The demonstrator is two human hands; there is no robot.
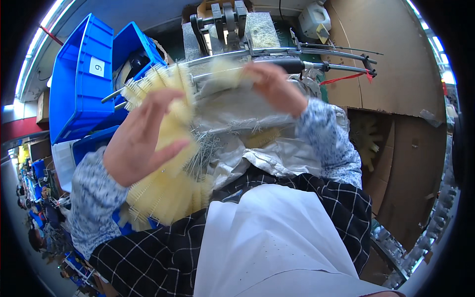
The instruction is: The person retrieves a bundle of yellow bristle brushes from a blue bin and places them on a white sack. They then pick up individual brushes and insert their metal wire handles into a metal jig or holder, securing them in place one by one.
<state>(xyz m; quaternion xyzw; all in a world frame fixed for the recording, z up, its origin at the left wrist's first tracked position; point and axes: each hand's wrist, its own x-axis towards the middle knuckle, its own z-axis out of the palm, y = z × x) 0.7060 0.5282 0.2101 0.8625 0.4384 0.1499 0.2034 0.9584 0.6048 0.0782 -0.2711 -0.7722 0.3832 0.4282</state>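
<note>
My left hand (143, 136) is open, with thumb and fingers apart, above a large heap of pale yellow bristle brushes (166, 193). My right hand (277, 86), blurred by motion, is in front of the metal machine. Its fingers close on the end of a smeared pale yellow bristle brush (225, 72). Thin twisted wires (204, 151) lie in a bundle between the heap and my lap. One more yellow brush (264, 137) rests on the crumpled whitish plastic sheet (284, 153).
Blue plastic bins (74, 94) stand at the left. Ahead, the bench machine (227, 24) has long metal rods (341, 54) reaching right, with a red ribbon (346, 78) tied on. Cardboard (396, 59) walls the right side, and a white jug (314, 21) sits behind.
</note>
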